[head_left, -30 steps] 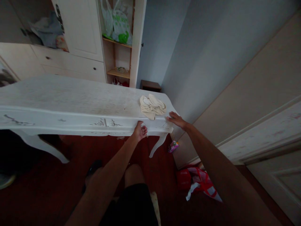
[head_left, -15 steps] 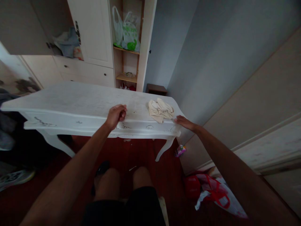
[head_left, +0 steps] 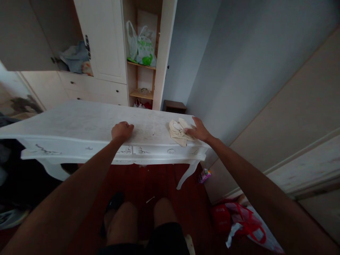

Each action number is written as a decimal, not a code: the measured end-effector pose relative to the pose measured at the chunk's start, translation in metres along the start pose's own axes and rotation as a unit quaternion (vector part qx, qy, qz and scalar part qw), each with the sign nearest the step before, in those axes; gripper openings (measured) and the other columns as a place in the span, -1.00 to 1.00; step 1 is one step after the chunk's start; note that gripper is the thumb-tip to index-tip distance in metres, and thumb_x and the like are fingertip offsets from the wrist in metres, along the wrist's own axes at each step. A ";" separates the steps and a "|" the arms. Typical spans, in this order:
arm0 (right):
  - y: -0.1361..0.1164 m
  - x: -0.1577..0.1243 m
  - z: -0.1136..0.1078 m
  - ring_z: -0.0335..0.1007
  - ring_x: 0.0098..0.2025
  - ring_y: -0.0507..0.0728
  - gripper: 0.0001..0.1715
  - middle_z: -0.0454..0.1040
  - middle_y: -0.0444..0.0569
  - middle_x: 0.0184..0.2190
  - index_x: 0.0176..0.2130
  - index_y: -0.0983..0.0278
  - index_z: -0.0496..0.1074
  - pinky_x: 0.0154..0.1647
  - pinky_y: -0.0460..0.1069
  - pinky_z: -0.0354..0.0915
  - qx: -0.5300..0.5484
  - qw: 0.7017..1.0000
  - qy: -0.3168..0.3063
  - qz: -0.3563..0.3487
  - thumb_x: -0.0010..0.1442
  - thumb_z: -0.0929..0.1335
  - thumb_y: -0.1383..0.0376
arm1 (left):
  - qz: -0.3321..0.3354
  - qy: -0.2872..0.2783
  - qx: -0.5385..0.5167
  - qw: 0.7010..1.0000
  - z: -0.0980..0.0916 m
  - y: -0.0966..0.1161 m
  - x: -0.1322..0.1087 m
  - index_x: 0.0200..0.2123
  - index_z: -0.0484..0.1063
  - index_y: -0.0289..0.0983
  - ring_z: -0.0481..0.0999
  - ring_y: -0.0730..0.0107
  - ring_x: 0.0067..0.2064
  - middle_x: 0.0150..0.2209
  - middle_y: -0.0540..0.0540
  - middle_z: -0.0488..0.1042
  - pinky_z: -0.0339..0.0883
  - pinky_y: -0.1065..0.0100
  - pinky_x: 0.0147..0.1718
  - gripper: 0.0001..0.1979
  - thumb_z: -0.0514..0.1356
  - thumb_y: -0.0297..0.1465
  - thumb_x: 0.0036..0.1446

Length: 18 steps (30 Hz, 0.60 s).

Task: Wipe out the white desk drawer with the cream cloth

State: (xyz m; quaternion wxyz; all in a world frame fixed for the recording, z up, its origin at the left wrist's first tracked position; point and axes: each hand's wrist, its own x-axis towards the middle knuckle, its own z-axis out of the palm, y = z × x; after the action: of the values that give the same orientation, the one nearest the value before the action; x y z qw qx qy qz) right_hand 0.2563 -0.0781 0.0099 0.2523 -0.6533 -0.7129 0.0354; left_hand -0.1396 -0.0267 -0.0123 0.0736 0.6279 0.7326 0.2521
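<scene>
A long white table (head_left: 79, 122) with carved drawer fronts stands in front of me. A crumpled cream cloth (head_left: 177, 130) lies near its right end. My right hand (head_left: 198, 130) rests on the cloth's right side, fingers curled onto it. My left hand (head_left: 121, 130) lies on the tabletop near the middle of the front edge, fingers bent down against the surface with nothing visible in them. My bare knees show below the table.
A white wardrobe (head_left: 103, 46) with open shelves holding plastic bags (head_left: 140, 44) stands behind the table. A small dark stool (head_left: 174, 105) sits by the grey wall. Red bags (head_left: 239, 226) lie on the dark red floor at the right; a small packet (head_left: 204, 174) lies by the table leg.
My right hand moved from the table's front right corner up onto the cloth. My left hand rose from the drawer front onto the tabletop and shifted left.
</scene>
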 end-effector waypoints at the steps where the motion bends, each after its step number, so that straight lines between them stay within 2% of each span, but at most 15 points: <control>1: -0.010 0.005 0.005 -0.23 0.56 0.38 0.42 -0.10 0.30 0.53 0.50 0.43 -0.03 0.53 0.19 -0.14 -0.015 1.000 -0.021 -0.009 0.04 0.41 -0.33 | 0.001 0.001 0.018 1.000 0.000 0.001 -0.001 -0.20 0.61 -0.30 0.58 -0.20 -0.05 -0.10 -0.42 0.62 0.38 0.07 -0.13 -0.66 0.10 -0.25 0.17; 3: -0.028 0.014 0.016 -0.18 0.55 0.40 0.38 -0.04 0.29 0.52 0.50 0.39 -0.04 0.51 0.21 -0.08 -0.035 0.997 -0.068 -0.008 0.02 0.49 -0.20 | 0.006 -0.001 0.047 0.999 0.001 0.002 -0.004 -0.16 0.60 -0.31 0.58 -0.22 -0.05 -0.08 -0.46 0.61 0.38 0.06 -0.14 -0.64 0.09 -0.25 0.18; 5: -0.041 0.019 0.023 0.08 0.46 0.43 0.23 0.16 0.30 0.44 0.48 0.35 0.02 0.43 0.23 0.09 -0.051 0.994 -0.092 0.020 0.07 0.48 -0.07 | 0.012 -0.005 0.063 0.998 0.002 0.002 -0.006 -0.14 0.59 -0.32 0.58 -0.22 -0.05 -0.08 -0.47 0.60 0.38 0.06 -0.15 -0.63 0.08 -0.24 0.20; 7: -0.050 0.020 0.026 0.30 0.33 0.44 0.06 0.33 0.29 0.34 0.43 0.33 0.13 0.33 0.24 0.24 -0.067 0.992 -0.089 0.053 0.11 0.45 0.01 | 0.020 -0.006 0.064 0.998 0.002 0.001 -0.008 -0.15 0.59 -0.32 0.58 -0.21 -0.05 -0.08 -0.47 0.60 0.37 0.06 -0.15 -0.63 0.07 -0.25 0.22; 10: -0.053 0.011 0.021 0.41 0.23 0.43 -0.09 0.45 0.21 0.24 0.36 0.26 0.25 0.24 0.22 0.32 -0.083 0.993 -0.051 0.066 0.09 0.44 0.10 | 0.027 0.001 0.053 0.998 0.002 0.000 -0.010 -0.17 0.58 -0.29 0.59 -0.19 -0.05 -0.10 -0.44 0.61 0.37 0.07 -0.13 -0.66 0.06 -0.25 0.23; 12: -0.051 -0.005 0.016 0.41 0.22 0.40 -0.14 0.48 0.13 0.24 0.34 0.21 0.28 0.25 0.21 0.31 -0.061 0.997 -0.008 0.050 0.09 0.42 0.14 | 0.026 0.006 0.047 0.999 0.002 0.000 -0.010 -0.18 0.58 -0.29 0.59 -0.17 -0.07 -0.12 -0.42 0.61 0.36 0.07 -0.13 -0.67 0.07 -0.25 0.23; 15: -0.042 -0.045 0.016 0.38 0.25 0.35 -0.13 0.44 0.05 0.28 0.37 0.21 0.24 0.29 0.21 0.28 0.019 0.996 0.077 0.033 0.10 0.34 0.15 | 0.025 0.011 0.044 0.999 0.003 -0.001 -0.010 -0.20 0.58 -0.28 0.59 -0.16 -0.09 -0.14 -0.40 0.62 0.36 0.07 -0.14 -0.67 0.08 -0.25 0.21; 18: -0.025 -0.100 0.029 0.34 0.30 0.34 -0.08 0.39 0.04 0.32 0.40 0.20 0.19 0.31 0.23 0.28 0.073 0.985 0.133 0.085 0.09 0.28 0.11 | 0.027 0.014 0.046 0.998 0.004 -0.001 -0.010 -0.19 0.59 -0.28 0.58 -0.18 -0.08 -0.14 -0.41 0.62 0.37 0.07 -0.14 -0.67 0.08 -0.25 0.21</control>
State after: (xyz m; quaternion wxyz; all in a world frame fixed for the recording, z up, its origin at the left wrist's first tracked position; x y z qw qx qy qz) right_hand 0.2239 -0.1681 -0.0370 0.3882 -0.6902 -0.6102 0.0216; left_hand -0.1363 -0.0357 -0.0181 0.0277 0.6467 0.7272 0.2284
